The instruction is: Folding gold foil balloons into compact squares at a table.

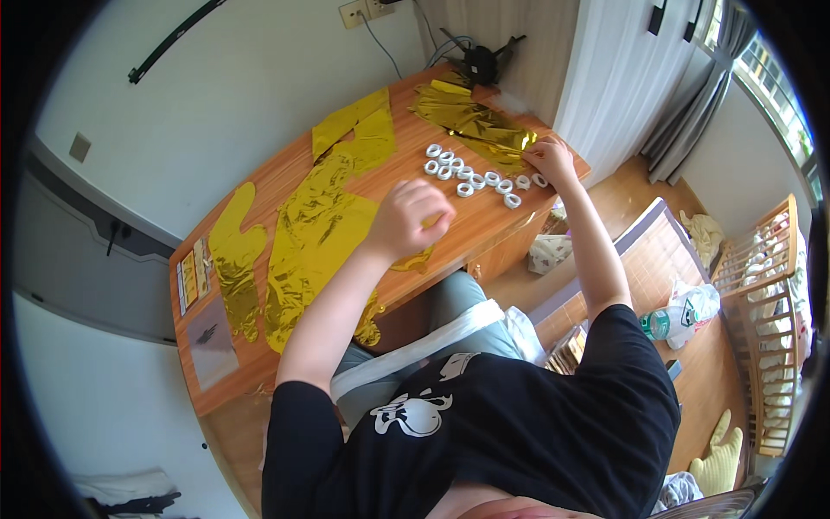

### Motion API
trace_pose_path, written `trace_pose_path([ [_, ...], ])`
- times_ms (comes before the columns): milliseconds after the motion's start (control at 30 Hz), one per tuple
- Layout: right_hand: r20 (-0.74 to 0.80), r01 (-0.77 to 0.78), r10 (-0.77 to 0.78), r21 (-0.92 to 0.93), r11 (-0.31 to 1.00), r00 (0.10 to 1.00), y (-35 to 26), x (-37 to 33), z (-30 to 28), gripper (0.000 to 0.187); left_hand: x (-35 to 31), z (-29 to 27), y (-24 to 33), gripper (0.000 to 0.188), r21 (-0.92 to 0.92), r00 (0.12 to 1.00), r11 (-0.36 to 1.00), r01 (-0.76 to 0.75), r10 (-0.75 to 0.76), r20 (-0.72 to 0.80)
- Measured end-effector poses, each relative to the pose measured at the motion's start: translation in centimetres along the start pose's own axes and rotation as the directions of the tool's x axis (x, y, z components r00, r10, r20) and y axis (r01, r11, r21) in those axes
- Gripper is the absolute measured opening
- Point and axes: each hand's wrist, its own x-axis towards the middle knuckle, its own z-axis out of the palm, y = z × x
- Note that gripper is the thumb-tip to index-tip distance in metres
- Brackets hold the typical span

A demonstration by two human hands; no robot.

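Observation:
My right hand (551, 161) reaches to the far right of the wooden desk. Its fingertips are pinched at the edge of a crumpled gold foil sheet (484, 124). Above the desk's front edge, my left hand (410, 220) is raised with its fingers curled toward the thumb; whatever it may hold does not show. Between the hands and the foil lie several small white ring-shaped rolls (476, 182). A large gold foil piece (322, 232) spreads over the middle of the desk, partly behind my left forearm. Another gold foil cutout (232, 242) lies farther left.
More gold foil (367, 130) lies at the wall side. A black router-like device (481, 64) stands at the back corner. At the left end are a clear sheet (210, 346) and small cards (194, 275). A white strip (424, 348) crosses my lap. A wooden crib (761, 320) stands right.

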Motion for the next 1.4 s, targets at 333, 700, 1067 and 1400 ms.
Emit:
trace_pose_path([
  [333,0.027,-0.001,-0.001,0.101,0.995,1.0,-2.2,1.8,-1.6,0.018,9.5,13.7,-7.7,0.033,0.289,0.98,0.938,0.194,-0.195,-0.026],
  [700,-0.133,0.378,-0.36,0.161,0.912,0.924,-3.5,3.0,-5.7,0.024,12.0,13.5,-11.3,0.009,0.229,0.958,0.93,0.286,-0.272,-0.093],
  [1067,-0.031,0.058,-0.05,0.504,0.862,0.998,-14.4,7.1,-6.2,0.018,7.4,11.4,-14.7,0.068,-0.67,0.226,0.457,0.585,-0.885,-0.407],
  [1400,-0.191,0.551,-0.522,0.402,0.732,0.832,-18.4,1.9,-13.5,0.017,12.3,5.3,-9.0,0.081,-0.886,0.526,-0.46,-0.059,-0.769,0.364],
])
